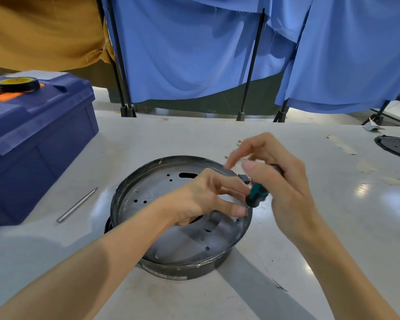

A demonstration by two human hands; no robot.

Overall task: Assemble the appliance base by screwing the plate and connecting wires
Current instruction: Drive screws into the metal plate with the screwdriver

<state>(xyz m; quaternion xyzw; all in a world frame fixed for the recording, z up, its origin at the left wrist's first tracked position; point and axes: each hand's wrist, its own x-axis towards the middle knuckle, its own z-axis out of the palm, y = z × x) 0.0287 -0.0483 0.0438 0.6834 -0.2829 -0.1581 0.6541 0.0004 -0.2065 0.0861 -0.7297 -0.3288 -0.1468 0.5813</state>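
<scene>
The step in hand is fastening the plate: the round black appliance base (183, 272) sits on the white table (148, 139) just in front of the person, with the perforated metal plate (157, 192) lying inside its rim. The right hand (284, 188) grips the green-and-black handle of a screwdriver (258, 196), thumb and lower fingers wrapped round it and the index finger stretched out loose. The tool tilts down toward a screw (237, 220) near the plate's right edge. The left hand (203, 197) reaches across the plate with its fingers curled in at the screwdriver's thin shank just above the tip, apparently steadying it; its thumb is hidden, so the exact pinch is unclear. Two more screw heads show on the plate, one at the near edge (156, 257) and one at the left (137, 190), so the screwing seems well along. A small dark connector (245, 179) sits at the far rim, and no wires look joined yet. The next move calls for seating the tip squarely in the screw head and turning with downward pressure, keeping the shank upright enough not to slip. A blue toolbox (37, 139) with a roll of tape (16, 84) on its lid stands at the left, with a slim metal rod (77, 204) beside it.
</scene>
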